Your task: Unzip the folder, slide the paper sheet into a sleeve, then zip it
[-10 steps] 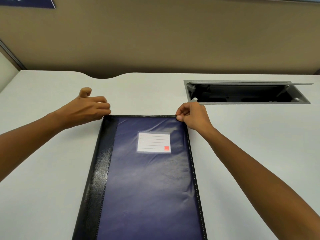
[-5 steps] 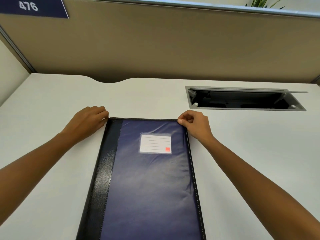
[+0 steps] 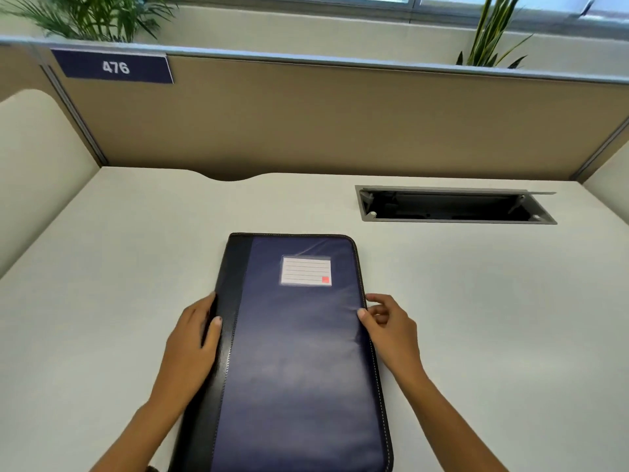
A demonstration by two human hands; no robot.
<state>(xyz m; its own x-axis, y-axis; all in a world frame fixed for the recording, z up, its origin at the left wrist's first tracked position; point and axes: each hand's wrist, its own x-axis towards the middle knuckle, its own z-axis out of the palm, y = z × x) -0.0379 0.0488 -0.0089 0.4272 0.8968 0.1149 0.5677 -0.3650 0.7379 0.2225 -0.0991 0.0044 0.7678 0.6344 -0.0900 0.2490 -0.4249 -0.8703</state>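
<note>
Item: folder [image 3: 299, 352]; navy cover, black band down its left side, pale stitching along the borders; closed; lies flat at the centre of the desk [image 3: 102, 301], long side running away from the person, near end cut off by the bottom edge of the view.

Fitting: label [image 3: 305, 270]; clear pocket with a lined white card and a small red square at its lower right; sits on the upper part of the cover.

Left grip [image 3: 190, 349]: at the folder's left edge, about halfway along; thumb laid on the black band, fingers down against the outer side; clasps the folder by that edge.

Right grip [image 3: 391, 332]: at the right edge, opposite the left; thumb tip touches the cover's border, fingers curled just beside it; cannot tell whether they pinch anything.

Surroundings: hatch [image 3: 452, 207], a grey-framed slot in the desk, lid raised, well apart from the folder at far right; tan partition [image 3: 340, 124] behind the desk; blue sign [image 3: 115, 67] reading 476 at its upper left; plants [image 3: 92, 15] above.
</note>
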